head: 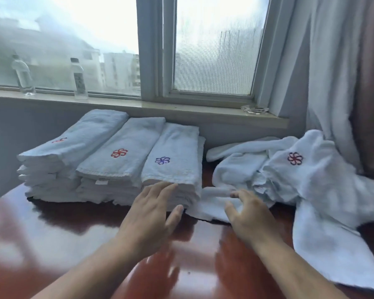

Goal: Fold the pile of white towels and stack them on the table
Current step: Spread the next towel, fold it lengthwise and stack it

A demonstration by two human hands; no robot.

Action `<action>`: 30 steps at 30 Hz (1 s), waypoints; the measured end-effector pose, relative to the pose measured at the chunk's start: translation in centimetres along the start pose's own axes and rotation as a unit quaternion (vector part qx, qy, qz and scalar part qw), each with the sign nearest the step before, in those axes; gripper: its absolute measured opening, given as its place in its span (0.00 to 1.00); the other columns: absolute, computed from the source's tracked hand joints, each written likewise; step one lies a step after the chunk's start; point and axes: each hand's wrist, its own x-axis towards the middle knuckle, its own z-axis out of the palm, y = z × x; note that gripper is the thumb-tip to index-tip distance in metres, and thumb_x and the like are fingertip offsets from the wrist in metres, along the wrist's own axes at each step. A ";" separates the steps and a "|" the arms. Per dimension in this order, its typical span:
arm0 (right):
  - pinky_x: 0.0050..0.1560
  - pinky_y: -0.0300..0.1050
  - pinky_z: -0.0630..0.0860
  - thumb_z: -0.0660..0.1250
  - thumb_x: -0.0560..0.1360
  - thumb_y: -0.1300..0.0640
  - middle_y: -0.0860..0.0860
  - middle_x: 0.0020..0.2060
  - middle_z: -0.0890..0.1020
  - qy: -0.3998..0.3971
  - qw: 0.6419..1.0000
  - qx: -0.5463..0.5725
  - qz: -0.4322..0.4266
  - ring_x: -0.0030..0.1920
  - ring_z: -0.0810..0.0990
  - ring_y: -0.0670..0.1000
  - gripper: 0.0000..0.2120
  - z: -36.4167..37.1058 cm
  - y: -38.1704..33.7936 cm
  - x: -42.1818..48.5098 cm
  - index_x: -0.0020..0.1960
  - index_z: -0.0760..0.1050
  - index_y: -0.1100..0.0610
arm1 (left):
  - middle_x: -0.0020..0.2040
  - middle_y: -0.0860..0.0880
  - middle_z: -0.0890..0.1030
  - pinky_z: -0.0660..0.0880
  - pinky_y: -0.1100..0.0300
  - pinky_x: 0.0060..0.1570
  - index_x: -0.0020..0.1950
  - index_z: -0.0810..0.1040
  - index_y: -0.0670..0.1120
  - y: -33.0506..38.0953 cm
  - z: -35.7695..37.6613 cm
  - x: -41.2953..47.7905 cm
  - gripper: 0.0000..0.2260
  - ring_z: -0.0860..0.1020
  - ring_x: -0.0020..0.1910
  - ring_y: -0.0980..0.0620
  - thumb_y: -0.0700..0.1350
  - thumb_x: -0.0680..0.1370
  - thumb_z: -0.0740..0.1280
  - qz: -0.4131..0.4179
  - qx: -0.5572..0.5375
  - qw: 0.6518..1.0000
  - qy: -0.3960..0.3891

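Three stacks of folded white towels (117,160) stand side by side on the glossy red-brown table (63,238), each top towel bearing a stitched flower mark. My left hand (151,210) lies with straight fingers against the front edge of the rightmost stack (173,156). To the right sprawls a loose pile of unfolded white towels (300,175). One flat towel (212,206) pokes out from under that pile. My right hand (246,210) hovers over this flat towel with fingers spread and slightly bent, holding nothing.
Two clear plastic bottles (23,76) (79,79) stand on the windowsill (138,106) behind the stacks. A glass ashtray (255,109) sits on the sill's right end. White curtains (324,72) hang at the right, close to the loose pile.
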 end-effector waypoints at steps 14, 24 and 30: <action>0.47 0.47 0.74 0.64 0.76 0.54 0.48 0.41 0.82 0.137 0.968 0.075 0.196 0.49 0.78 0.54 0.07 -3.7 13.1 2.5 0.42 0.78 0.52 | 0.76 0.54 0.66 0.55 0.61 0.73 0.77 0.67 0.53 12.7 13.9 6.1 0.23 0.60 0.75 0.53 0.56 0.82 0.60 0.041 -0.088 0.993 -0.067; 0.43 0.48 0.74 0.61 0.77 0.41 0.49 0.32 0.81 0.134 0.982 0.085 0.104 0.38 0.78 0.48 0.20 -3.5 15.1 5.2 0.38 0.78 0.55 | 0.71 0.57 0.70 0.66 0.54 0.66 0.73 0.69 0.59 12.9 18.0 10.5 0.21 0.66 0.69 0.52 0.61 0.80 0.56 0.047 -0.089 0.993 -0.065; 0.46 0.56 0.77 0.62 0.82 0.42 0.59 0.38 0.83 0.151 0.978 0.118 0.083 0.41 0.81 0.58 0.25 -5.2 15.0 5.1 0.44 0.79 0.64 | 0.50 0.62 0.76 0.67 0.67 0.47 0.62 0.77 0.61 12.0 18.1 11.5 0.14 0.73 0.51 0.64 0.57 0.79 0.59 0.013 -0.192 0.980 -0.042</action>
